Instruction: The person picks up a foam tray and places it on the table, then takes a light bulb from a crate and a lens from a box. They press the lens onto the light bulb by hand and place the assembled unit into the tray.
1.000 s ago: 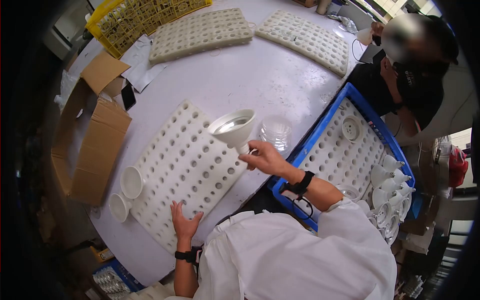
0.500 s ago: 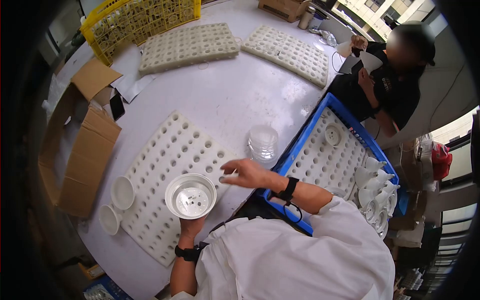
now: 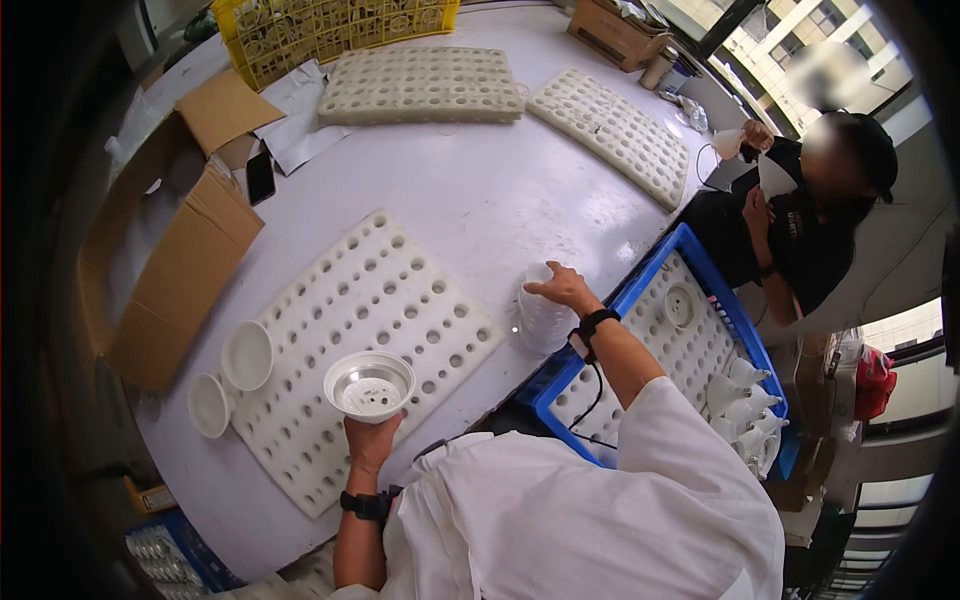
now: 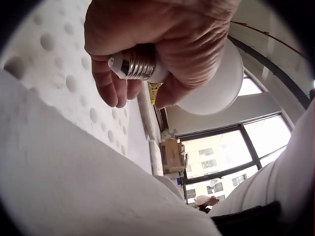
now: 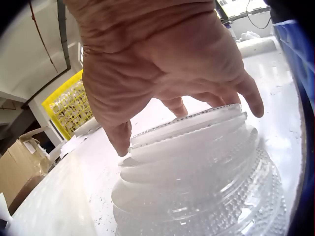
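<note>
Head view: left hand (image 3: 370, 442) holds white cup-shaped lamp housing (image 3: 369, 398), mouth upward; right hand (image 3: 568, 288) spreads wide round top of clear plastic cover stack (image 3: 545, 322) on worktop (image 3: 440, 180).

Left wrist view: fingers wrap neck near silver screw base (image 4: 139, 68); shell looks light, stiff; neck gives good hold.

Right wrist view: covers seem thin, slippery, easily scratched; better take opposite rim edges.
</note>
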### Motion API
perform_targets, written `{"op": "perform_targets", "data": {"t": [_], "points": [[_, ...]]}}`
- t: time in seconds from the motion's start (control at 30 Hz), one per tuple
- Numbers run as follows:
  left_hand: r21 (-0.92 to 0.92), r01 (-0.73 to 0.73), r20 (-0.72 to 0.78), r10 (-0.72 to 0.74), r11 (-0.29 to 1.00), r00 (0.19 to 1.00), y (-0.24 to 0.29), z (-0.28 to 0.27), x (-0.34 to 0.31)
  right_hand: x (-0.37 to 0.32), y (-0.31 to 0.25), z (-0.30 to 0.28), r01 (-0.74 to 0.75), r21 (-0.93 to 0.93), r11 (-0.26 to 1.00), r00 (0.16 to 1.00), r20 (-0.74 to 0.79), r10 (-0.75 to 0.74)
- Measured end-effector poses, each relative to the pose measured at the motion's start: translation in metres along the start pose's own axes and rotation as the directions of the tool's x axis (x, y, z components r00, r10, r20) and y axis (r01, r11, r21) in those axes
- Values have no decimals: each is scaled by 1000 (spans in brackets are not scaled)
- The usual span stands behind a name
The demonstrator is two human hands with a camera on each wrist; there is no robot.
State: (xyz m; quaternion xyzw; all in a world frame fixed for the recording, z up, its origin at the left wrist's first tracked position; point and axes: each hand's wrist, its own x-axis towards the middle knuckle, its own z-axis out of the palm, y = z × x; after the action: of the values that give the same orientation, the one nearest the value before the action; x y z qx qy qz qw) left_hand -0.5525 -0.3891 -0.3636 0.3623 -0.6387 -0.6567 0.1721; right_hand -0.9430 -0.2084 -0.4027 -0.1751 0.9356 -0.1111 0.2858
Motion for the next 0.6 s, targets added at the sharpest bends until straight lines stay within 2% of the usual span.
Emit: {"op": "perform_targets", "data": {"t": [0.17, 0.23, 0.27, 0.3, 0.33, 0.37, 0.4, 0.43, 0.47, 0.5, 0.57, 0.6], "points": [[96, 7, 6, -8, 995, 1000, 3, -3, 2, -5, -4, -9, -35, 35, 999, 999, -29, 36], [99, 21, 12, -22, 995, 1000, 4, -1, 3, -7, 0, -8, 139, 122, 983, 969, -221, -110], [104, 27, 16, -29, 994, 999, 6, 0, 4, -15, -4, -13, 230, 226, 947, 955, -242, -174], [99, 30, 13, -32, 995, 999, 8, 3, 5, -26, -11, -17, 231, 221, 947, 955, -239, -177], [159, 1, 23, -5, 987, 1000, 13, 6, 6, -42, -20, -20, 316, 501, 806, 948, -195, -251], [219, -28, 34, 21, 975, 999, 17, 9, 7, -57, -31, -22, 345, 736, 583, 927, -171, -332], [217, -21, 27, 16, 976, 1000, 23, 13, 9, -73, -41, -23, 302, 848, 435, 906, -113, -407], [296, -99, 58, 85, 950, 995, 29, 17, 11, -86, -50, -21, 298, 848, 439, 905, -105, -411], [372, -174, 94, 150, 912, 984, 38, 22, 13, -97, -59, -19, 290, 886, 361, 855, -71, -513], [344, -132, 102, 102, 930, 989, 53, 26, 13, -108, -68, -16, 268, 921, 282, 791, -43, -610], [378, -227, 192, 164, 898, 968, 52, 31, 20, -130, -88, -13, 281, 914, 293, 751, -19, -661], [381, -218, 179, 159, 899, 971, 55, 32, 20, -139, -97, -11, 311, 899, 308, 698, 4, -716]]}}
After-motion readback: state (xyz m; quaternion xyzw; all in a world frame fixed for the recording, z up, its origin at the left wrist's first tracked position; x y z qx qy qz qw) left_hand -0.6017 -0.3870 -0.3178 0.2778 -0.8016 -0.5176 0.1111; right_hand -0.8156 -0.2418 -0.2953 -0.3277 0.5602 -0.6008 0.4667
